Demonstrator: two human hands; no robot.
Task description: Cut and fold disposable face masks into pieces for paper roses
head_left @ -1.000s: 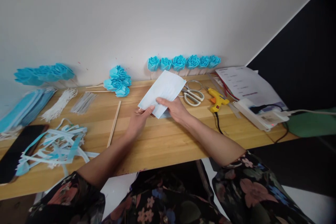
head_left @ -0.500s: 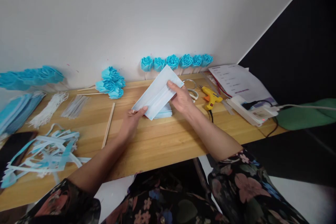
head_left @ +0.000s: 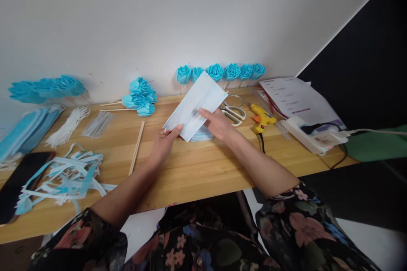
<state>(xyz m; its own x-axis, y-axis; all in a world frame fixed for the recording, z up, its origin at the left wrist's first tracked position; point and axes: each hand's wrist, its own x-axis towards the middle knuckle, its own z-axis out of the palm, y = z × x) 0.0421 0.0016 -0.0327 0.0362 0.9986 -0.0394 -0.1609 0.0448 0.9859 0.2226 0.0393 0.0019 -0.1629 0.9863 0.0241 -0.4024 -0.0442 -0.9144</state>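
A pale blue mask sheet [head_left: 197, 102] is held up, tilted, above the wooden table [head_left: 190, 169]. My left hand [head_left: 165, 142] pinches its lower left corner. My right hand [head_left: 218, 123] grips its lower right edge, thumb on the front. Under the hands a small stack of the same pale blue sheets [head_left: 203, 136] lies on the table. White-handled scissors [head_left: 234, 112] and a yellow glue gun [head_left: 261, 117] lie just right of my right hand.
Blue fabric roses line the wall [head_left: 222, 72], with more in a cluster [head_left: 140, 97] and at far left [head_left: 47, 88]. A wooden stick [head_left: 136, 147], cut strips [head_left: 63, 175], ear loops [head_left: 68, 126], a phone [head_left: 17, 184], papers [head_left: 295, 98] and a power strip [head_left: 314, 136] also lie here.
My right hand has slid down from the sheet's upper right corner to its lower right edge. The sheet stays held up between both hands.
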